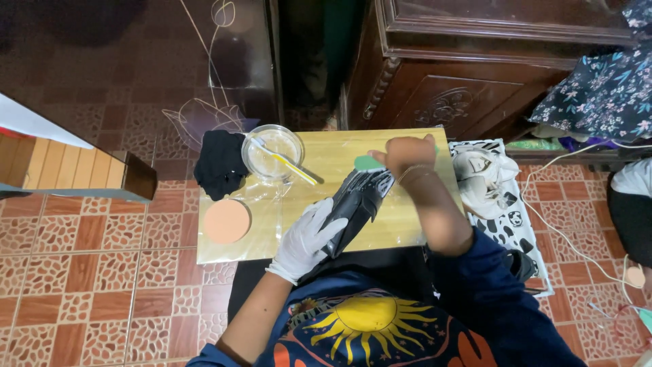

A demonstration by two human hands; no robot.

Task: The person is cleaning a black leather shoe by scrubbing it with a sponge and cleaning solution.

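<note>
My left hand [309,238], in a white glove, grips a black shoe [358,198] lying on a small yellow table [401,224] covered with clear plastic. My bare right hand [406,153] holds a small green sponge [367,162] against the toe end of the shoe. A bracelet circles my right wrist.
A clear bowl [273,153] with a yellow-handled brush [288,163] stands at the table's back left, beside a black cloth [221,164] and a round orange lid [227,221]. A white shoe [483,171] rests on patterned fabric to the right. A dark wooden cabinet [475,75] stands behind.
</note>
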